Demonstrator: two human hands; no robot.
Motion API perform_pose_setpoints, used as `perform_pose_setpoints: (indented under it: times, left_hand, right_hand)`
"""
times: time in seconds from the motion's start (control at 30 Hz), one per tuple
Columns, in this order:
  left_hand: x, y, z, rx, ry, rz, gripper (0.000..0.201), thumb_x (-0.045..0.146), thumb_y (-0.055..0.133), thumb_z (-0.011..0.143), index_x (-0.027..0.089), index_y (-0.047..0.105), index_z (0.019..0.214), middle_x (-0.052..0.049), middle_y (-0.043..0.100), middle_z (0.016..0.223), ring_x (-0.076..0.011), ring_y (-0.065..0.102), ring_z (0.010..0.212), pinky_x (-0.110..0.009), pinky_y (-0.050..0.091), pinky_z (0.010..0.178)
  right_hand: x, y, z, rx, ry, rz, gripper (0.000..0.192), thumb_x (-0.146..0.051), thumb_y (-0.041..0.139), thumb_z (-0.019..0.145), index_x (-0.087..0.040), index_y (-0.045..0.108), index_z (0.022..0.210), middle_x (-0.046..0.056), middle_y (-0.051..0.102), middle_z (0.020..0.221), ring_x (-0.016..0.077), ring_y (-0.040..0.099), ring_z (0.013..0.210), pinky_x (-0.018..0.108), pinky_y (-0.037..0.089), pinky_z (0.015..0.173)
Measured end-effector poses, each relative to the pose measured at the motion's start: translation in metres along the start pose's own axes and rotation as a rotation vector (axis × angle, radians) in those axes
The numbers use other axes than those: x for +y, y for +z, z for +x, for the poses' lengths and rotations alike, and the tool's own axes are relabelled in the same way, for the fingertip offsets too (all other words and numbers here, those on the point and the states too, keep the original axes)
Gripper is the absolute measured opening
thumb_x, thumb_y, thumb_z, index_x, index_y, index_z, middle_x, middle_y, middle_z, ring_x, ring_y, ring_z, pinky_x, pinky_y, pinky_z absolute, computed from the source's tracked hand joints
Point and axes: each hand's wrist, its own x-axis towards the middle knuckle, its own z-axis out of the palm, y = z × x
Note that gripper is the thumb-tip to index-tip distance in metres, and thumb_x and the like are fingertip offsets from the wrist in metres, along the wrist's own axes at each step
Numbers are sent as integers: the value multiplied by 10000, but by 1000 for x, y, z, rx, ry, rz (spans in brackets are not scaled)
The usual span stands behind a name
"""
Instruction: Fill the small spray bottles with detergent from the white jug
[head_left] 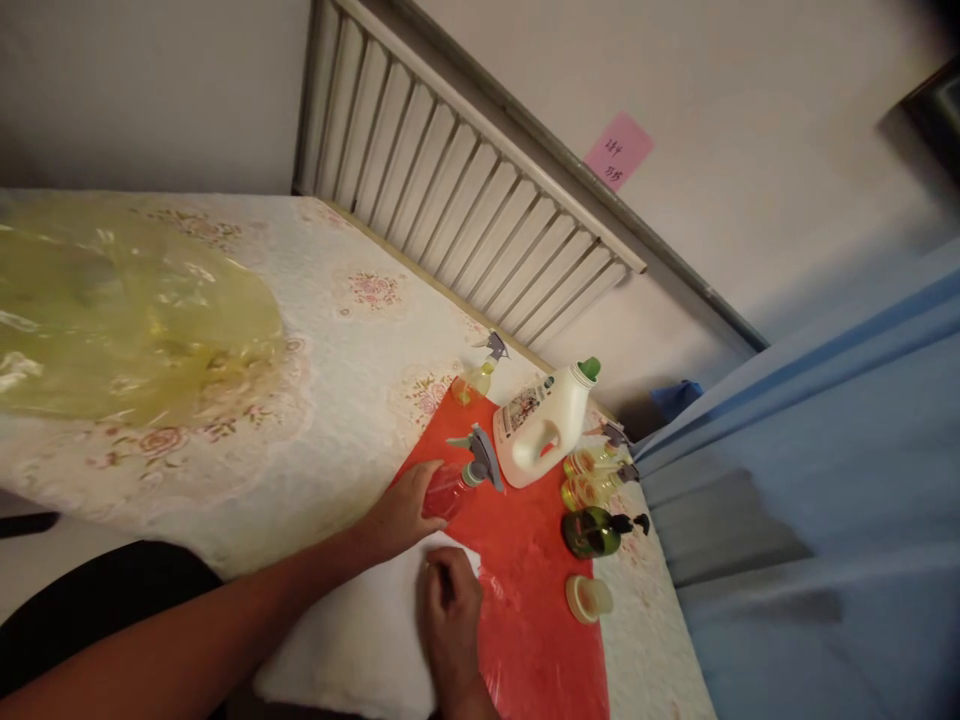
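Observation:
My left hand [409, 508] is wrapped round a clear spray bottle [444, 492] with a grey trigger head, which looks reddish over the red sheet [525, 545]. Close below it, my right hand [454, 600] is closed, fingers curled inward; whatever it may hold is hidden. Under the right hand lies a white cloth [352, 640] at the table's near edge. A large white jug [544, 425] with a green cap stands just beyond the bottle. Another spray bottle [472, 384], holding yellowish liquid, stands behind at the sheet's far corner.
Two yellow-tinted spray bottles [589, 490], a dark green pump bottle [592, 532] and a small round tub [587, 599] line the right side. A yellow plastic bag [135, 320] covers the table's left. A radiator [457, 180] and blue curtain [810, 480] border the flowered tablecloth [352, 370].

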Motion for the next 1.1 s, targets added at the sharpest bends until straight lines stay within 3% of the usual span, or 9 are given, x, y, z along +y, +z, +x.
perform_pose_setpoints:
  times: [0.1,0.17,0.3,0.43,0.53,0.7,0.77,1.0,1.1]
  left_hand:
    - [0,1,0,0,14,9,812,133,746,658,187,414,1397,-169,532,1413,-348,493,1345,-545,398,1133]
    - [0,1,-1,4,21,-3,793,155,757,670,198,426,1389,-158,550,1395,-346,513,1322,-537,419,1117]
    - [3,0,-2,-3,17,-16,740,143,729,692,202,446,1373,-151,564,1374,-338,534,1295,-511,443,1097]
    - [1,0,-2,-15,30,-22,731,123,718,687,195,453,1365,-142,575,1355,-324,549,1275,-491,456,1086]
    - [-2,1,0,-21,23,-33,761,132,744,666,204,454,1367,-144,564,1370,-333,535,1292,-508,443,1096]
    - [-4,0,-1,-45,22,-64,752,166,767,672,243,480,1362,-114,590,1326,-316,567,1241,-482,461,1073]
    - [-4,1,-2,-33,18,-66,765,181,778,671,245,475,1371,-111,587,1331,-314,560,1249,-478,451,1083]
    - [3,-2,-2,-27,4,-69,746,188,775,668,247,484,1353,-102,593,1331,-311,559,1252,-480,445,1087]
    - [10,-6,-2,-36,2,-83,699,203,767,687,229,501,1333,-100,614,1286,-306,580,1219,-472,464,1066]
  right_hand:
    - [-3,-12,24,191,211,75,144,-303,602,869,-184,679,896,37,704,824,188,647,746,295,512,700]
    - [-5,-15,47,305,305,89,317,-346,695,773,-155,678,1026,52,718,868,205,657,766,313,521,715]
    - [-7,-10,89,353,294,41,400,-397,756,681,-150,678,986,62,710,870,216,637,773,337,515,745]
    - [-6,0,106,388,259,-31,357,-456,773,655,-172,665,843,64,691,793,231,618,760,372,504,764]
    - [-4,-1,107,355,248,54,350,-456,744,692,-166,687,880,78,713,841,249,640,820,401,507,820]
    - [-6,-19,107,58,223,349,370,-386,704,772,-164,718,1068,99,744,1072,254,666,1008,392,505,922]
    - [-7,-23,108,9,224,408,387,-370,717,772,-170,705,1103,97,735,1116,251,662,1044,384,501,936]
    - [-14,-17,113,164,310,334,280,-321,757,670,-155,672,879,31,696,830,195,640,787,321,515,765]
    - [-21,-20,116,177,270,368,263,-323,738,704,-166,681,907,29,699,863,194,642,826,322,514,794]
